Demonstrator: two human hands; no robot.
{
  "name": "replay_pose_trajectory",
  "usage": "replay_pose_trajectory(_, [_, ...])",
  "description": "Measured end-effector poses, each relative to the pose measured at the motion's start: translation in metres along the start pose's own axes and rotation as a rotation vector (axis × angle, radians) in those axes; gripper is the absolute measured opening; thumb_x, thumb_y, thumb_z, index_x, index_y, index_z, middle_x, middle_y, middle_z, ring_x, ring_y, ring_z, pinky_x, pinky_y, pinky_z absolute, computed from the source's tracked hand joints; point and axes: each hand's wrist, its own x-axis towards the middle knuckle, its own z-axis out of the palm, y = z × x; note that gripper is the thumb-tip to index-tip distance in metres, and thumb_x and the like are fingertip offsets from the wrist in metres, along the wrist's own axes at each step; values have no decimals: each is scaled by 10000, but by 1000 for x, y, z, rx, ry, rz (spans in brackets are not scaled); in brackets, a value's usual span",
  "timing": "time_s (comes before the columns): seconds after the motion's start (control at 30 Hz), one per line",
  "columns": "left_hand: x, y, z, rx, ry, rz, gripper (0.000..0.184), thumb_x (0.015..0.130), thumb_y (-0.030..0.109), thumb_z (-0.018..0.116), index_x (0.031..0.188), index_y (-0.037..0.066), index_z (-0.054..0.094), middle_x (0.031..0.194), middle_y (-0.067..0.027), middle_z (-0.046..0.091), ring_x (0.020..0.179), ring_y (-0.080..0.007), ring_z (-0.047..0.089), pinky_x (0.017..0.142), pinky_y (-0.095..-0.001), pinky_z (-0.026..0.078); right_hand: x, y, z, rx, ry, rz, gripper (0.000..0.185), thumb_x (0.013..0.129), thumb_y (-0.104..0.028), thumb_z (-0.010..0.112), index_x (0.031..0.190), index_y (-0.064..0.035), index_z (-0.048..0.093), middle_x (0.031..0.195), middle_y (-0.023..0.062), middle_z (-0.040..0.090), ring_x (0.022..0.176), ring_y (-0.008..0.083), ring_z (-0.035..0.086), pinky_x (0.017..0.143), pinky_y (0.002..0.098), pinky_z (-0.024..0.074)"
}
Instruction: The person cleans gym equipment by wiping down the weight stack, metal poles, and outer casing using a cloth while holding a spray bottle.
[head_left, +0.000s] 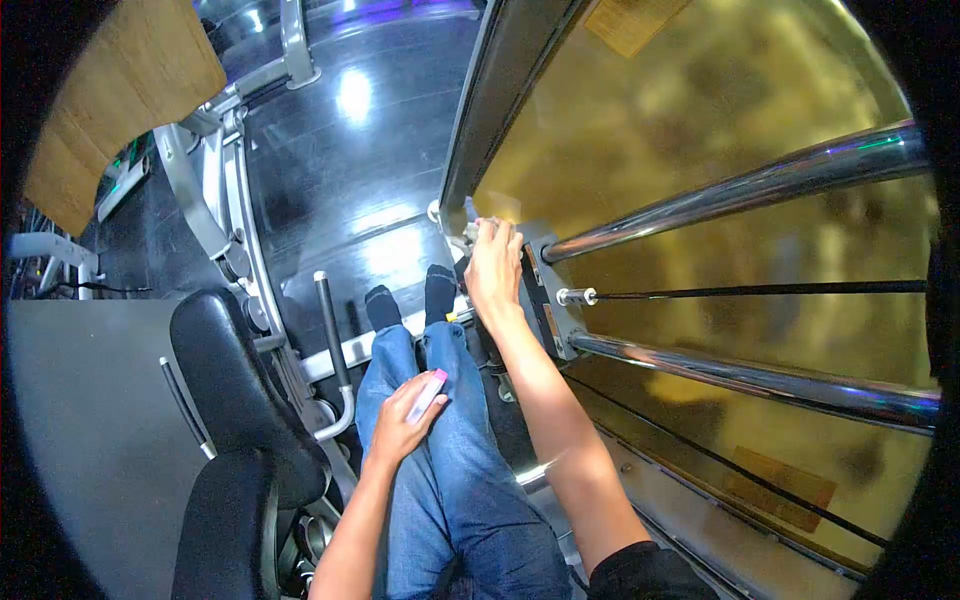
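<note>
Fingers wrapped round a small clear bottle with a pink cap (428,395), my left hand (403,420) rests over the thigh of my blue jeans (490,470). My right hand (495,268) reaches forward to the lower end of the machine's dark upright frame (480,110), beside the weight stack (545,300). Its fingers are bent, and a small pale thing (471,210) shows just past the fingertips. Whether that hand grips it is not clear.
Two chrome guide rods (740,200) and a cable (760,291) run to the right before a gold panel (800,60). At left are a black padded seat (235,390), a handle (331,325) and grey machine frames. The floor (350,150) is dark and shiny.
</note>
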Motion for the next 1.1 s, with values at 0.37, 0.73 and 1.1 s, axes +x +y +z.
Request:
replay_pose_trajectory(0.37, [2,-8,1,13,21,31,381,891,248,705,1195,24,652,1182,-175,668,1110,-330,637,968,-384,485,-111,18,-57,12,-200,222,493,801,83,566,1277,35,449,1263,262,450,1085,450,559,919,488,482])
replay_pose_trajectory(0.73, [4,0,2,12,30,13,371,884,239,715,1181,24,658,1169,-170,673,1092,-327,645,953,-384,493,-30,6,-18,11,-129,23,326,791,90,559,1105,21,506,1153,246,513,1078,420,546,870,472,502])
replay_pose_trajectory(1.1, [5,-3,5,49,38,54,362,882,238,715,1161,13,659,1165,-174,672,1079,-330,648,947,-390,499,91,-2,-12,-494,-417,215,301,905,-145,566,1144,29,624,1119,235,633,1032,388,643,823,457,556])
